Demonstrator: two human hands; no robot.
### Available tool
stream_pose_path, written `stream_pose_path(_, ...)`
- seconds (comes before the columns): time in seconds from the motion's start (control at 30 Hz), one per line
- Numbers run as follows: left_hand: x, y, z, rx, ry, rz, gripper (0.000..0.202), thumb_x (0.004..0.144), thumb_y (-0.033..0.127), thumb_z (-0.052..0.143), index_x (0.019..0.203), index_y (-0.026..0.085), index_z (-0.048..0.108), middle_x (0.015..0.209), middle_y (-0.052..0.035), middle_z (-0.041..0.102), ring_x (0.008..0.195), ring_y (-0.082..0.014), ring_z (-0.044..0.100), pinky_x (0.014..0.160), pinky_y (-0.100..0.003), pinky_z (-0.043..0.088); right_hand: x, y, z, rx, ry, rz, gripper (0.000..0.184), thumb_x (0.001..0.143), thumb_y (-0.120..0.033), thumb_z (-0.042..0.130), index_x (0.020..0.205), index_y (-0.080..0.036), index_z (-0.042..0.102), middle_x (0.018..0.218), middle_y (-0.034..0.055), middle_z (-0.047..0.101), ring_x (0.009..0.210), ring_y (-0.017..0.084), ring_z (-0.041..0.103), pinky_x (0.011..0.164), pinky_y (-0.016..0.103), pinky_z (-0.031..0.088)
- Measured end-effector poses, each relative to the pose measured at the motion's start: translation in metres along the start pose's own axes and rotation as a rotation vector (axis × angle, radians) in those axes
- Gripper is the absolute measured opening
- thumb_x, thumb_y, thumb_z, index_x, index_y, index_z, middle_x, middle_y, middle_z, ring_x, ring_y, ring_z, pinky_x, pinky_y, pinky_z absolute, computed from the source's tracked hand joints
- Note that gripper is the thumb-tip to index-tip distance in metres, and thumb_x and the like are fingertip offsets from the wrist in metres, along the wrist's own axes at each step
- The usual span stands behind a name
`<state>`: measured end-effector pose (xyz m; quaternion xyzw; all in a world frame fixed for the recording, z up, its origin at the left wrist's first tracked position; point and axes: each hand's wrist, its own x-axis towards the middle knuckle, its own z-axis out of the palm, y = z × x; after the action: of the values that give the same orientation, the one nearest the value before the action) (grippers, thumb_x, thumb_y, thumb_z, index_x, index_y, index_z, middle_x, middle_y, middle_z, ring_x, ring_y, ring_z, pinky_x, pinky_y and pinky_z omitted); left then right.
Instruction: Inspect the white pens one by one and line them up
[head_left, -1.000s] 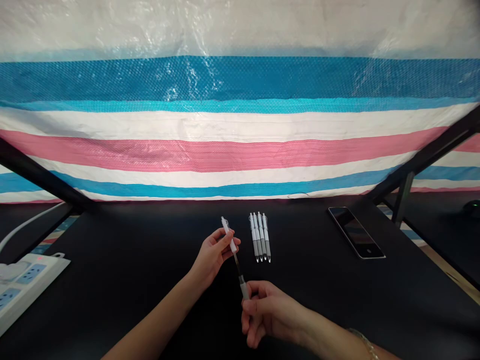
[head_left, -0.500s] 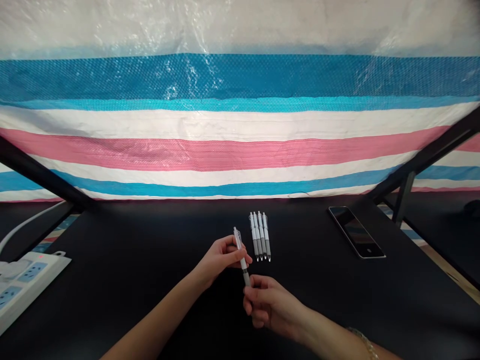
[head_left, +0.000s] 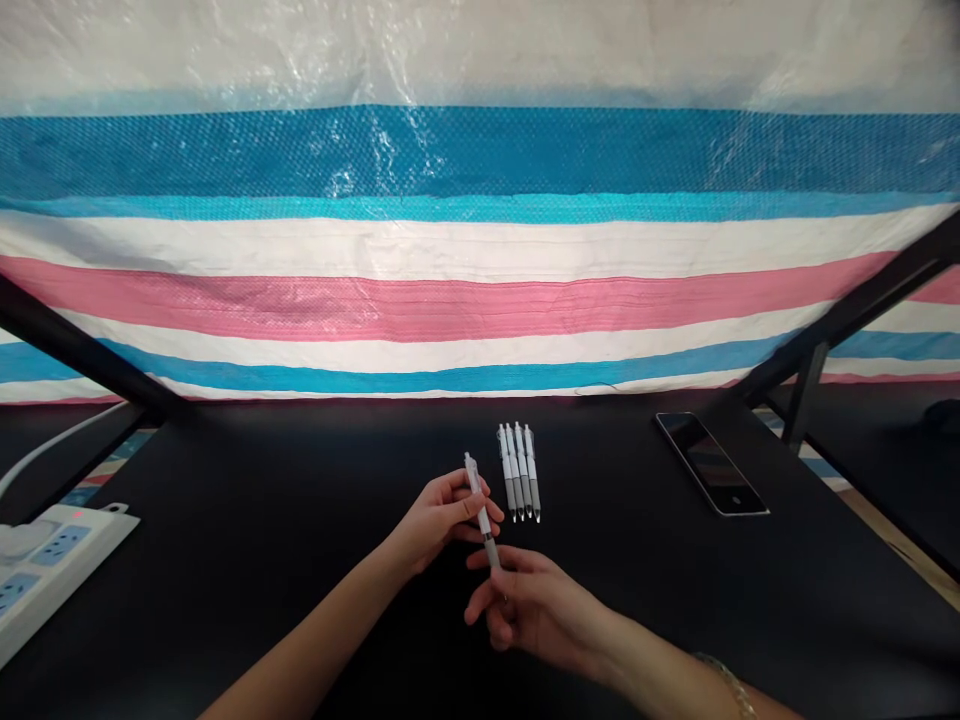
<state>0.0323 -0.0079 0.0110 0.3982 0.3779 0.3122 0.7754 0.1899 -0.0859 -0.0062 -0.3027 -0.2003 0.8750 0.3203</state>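
Observation:
A white click pen [head_left: 482, 510] with a grey grip slants between my two hands above the dark tabletop. My left hand [head_left: 444, 515] is closed on its upper barrel, thumb on top and fingers beneath. At the lower end, my right hand [head_left: 529, 605] has its thumb against the grey grip near the tip, with its fingers loosely curled and partly spread around it. Just beyond the hands, several matching white and grey pens [head_left: 519, 472] lie side by side in a row, tips toward me.
A dark-screened phone [head_left: 711, 464] lies at the right of the black table [head_left: 247, 520]. On the left edge is a white power strip [head_left: 82, 560] with a plug and cable. A striped plastic sheet [head_left: 480, 310] hangs behind, between black frame bars [head_left: 832, 320].
My right hand's fingers have loosened and spread to the left around the pen's lower end. The left hand keeps its hold with hardly any movement.

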Motion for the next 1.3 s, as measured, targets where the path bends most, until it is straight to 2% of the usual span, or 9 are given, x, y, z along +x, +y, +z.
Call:
stream_pose_path(0.07, -0.0001, -0.0001, 0.0003, 0.007, 0.013, 0.012, 0.021, 0.074, 0.03, 0.068, 0.084, 0.015, 0.057, 0.077, -0.0089, 0.07, 0.068, -0.0187, 0.067, 0.059, -0.026, 0.052, 0.0005, 0.0005, -0.0011, -0.026, 0.025, -0.002, 0.035, 0.07, -0.033, 0.071, 0.09, -0.015, 0.049, 0.074, 0.0047, 0.065, 0.048, 0.008, 0.051, 0.055, 0.025, 0.035)
stream_pose_path(0.17, -0.0006, -0.0004, 0.0006, 0.02, 0.006, 0.027, 0.019, 0.075, 0.029, 0.067, 0.084, 0.015, 0.057, 0.078, -0.0094, 0.07, 0.068, -0.0181, 0.067, 0.06, -0.025, 0.051, 0.0009, 0.0012, -0.0015, -0.038, 0.032, 0.002, 0.031, 0.072, -0.036, 0.069, 0.083, -0.012, 0.051, 0.065, 0.0021, 0.061, 0.046, 0.008, 0.051, 0.054, 0.024, 0.034)
stream_pose_path(0.33, -0.0009, -0.0005, -0.0002, 0.036, 0.0, 0.023, 0.018, 0.077, 0.028, 0.065, 0.085, 0.015, 0.056, 0.078, -0.0087, 0.07, 0.066, -0.0167, 0.066, 0.058, -0.023, 0.051, 0.0004, 0.0002, 0.0001, -0.042, 0.008, 0.0, 0.039, 0.081, -0.044, 0.057, 0.097, -0.008, 0.054, 0.083, 0.0114, 0.066, 0.056, 0.01, 0.058, 0.06, 0.026, 0.04)
stream_pose_path(0.53, 0.0002, 0.0005, -0.0001, 0.035, 0.004, 0.017, 0.018, 0.077, 0.028, 0.065, 0.085, 0.015, 0.055, 0.079, -0.009, 0.07, 0.068, -0.017, 0.066, 0.058, -0.023, 0.051, 0.0032, 0.0035, -0.0049, -0.122, 0.06, 0.004, 0.034, 0.074, -0.041, 0.066, 0.082, -0.012, 0.049, 0.065, 0.0017, 0.061, 0.045, 0.011, 0.058, 0.038, 0.017, 0.028)
stream_pose_path(0.7, 0.0024, -0.0002, -0.0023, 0.028, 0.011, 0.024, 0.018, 0.077, 0.027, 0.065, 0.086, 0.014, 0.055, 0.078, -0.0081, 0.071, 0.067, -0.0171, 0.067, 0.061, -0.025, 0.051, 0.0021, 0.0017, -0.0041, -0.082, 0.037, 0.002, 0.04, 0.083, -0.047, 0.051, 0.102, -0.012, 0.051, 0.08, 0.0085, 0.065, 0.054, 0.012, 0.062, 0.043, 0.018, 0.039)
stream_pose_path(0.87, 0.0011, -0.0001, -0.0021, 0.024, 0.027, 0.024, 0.018, 0.077, 0.027, 0.065, 0.086, 0.014, 0.056, 0.078, -0.0082, 0.071, 0.067, -0.0169, 0.067, 0.061, -0.025, 0.051, 0.0028, 0.0012, -0.0045, -0.119, 0.084, -0.029, 0.031, 0.074, -0.037, 0.066, 0.084, -0.014, 0.049, 0.067, 0.0, 0.059, 0.045, 0.009, 0.056, 0.036, 0.015, 0.031)
stream_pose_path(1.0, 0.0017, -0.0009, -0.0026, 0.009, 0.032, 0.035, 0.018, 0.077, 0.027, 0.065, 0.086, 0.015, 0.056, 0.078, -0.0078, 0.071, 0.067, -0.0174, 0.067, 0.062, -0.026, 0.051, 0.0022, 0.0002, -0.0036, -0.092, 0.062, -0.026, 0.037, 0.082, -0.046, 0.054, 0.097, -0.011, 0.053, 0.08, 0.0068, 0.062, 0.057, 0.012, 0.062, 0.042, 0.018, 0.039)
stream_pose_path(1.17, 0.0017, -0.003, -0.0035, 0.019, 0.019, 0.028, 0.019, 0.077, 0.028, 0.066, 0.086, 0.015, 0.055, 0.079, -0.0085, 0.071, 0.07, -0.0187, 0.068, 0.063, -0.026, 0.051, 0.0019, -0.0006, -0.0041, -0.115, 0.096, -0.042, 0.031, 0.072, -0.036, 0.068, 0.085, -0.015, 0.048, 0.06, -0.0037, 0.054, 0.041, 0.008, 0.053, 0.036, 0.015, 0.033)
stream_pose_path(1.3, 0.0008, -0.0031, -0.0029, 0.02, 0.023, 0.032, 0.019, 0.077, 0.028, 0.066, 0.086, 0.015, 0.056, 0.079, -0.0088, 0.071, 0.069, -0.0182, 0.068, 0.061, -0.025, 0.051, 0.0019, -0.0008, -0.0046, -0.074, 0.028, -0.005, 0.038, 0.082, -0.047, 0.053, 0.098, -0.012, 0.051, 0.074, 0.0057, 0.062, 0.054, 0.013, 0.061, 0.043, 0.019, 0.041)
